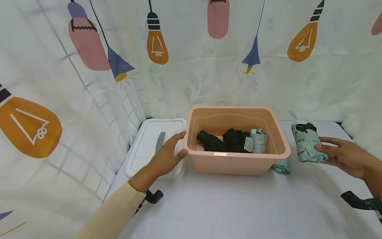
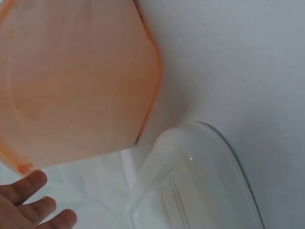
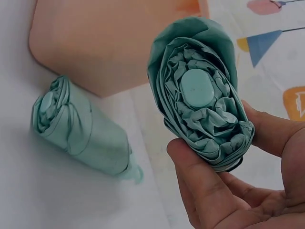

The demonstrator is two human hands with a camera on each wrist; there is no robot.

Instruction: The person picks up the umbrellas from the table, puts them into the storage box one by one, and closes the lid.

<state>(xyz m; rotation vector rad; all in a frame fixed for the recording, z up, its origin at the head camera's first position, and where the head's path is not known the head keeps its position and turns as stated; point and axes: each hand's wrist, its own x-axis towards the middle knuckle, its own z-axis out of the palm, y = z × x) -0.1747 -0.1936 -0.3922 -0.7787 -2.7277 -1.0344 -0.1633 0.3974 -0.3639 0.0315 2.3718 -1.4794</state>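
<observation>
Right hand (image 1: 343, 153) gripping green umbrella (image 1: 308, 146)

It is sitting between curled fingers and thumb; another umbrella (image 1: 282, 166) is lying left of them, beside the bin (image 1: 232, 165). The left hand (image 1: 166, 155), fingers loosely spread, is touching its rim.

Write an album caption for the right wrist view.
Fingers hold a rolled teal bundle while another bundle lies on the tabletop near the peach tub.

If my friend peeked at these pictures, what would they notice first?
Probably the peach tub on the white table, with dark bundles inside. Next, the pale green roll in the person's right hand, beside the tub. The big orange light bulbs pictured on the backdrop would stand out too.
</observation>
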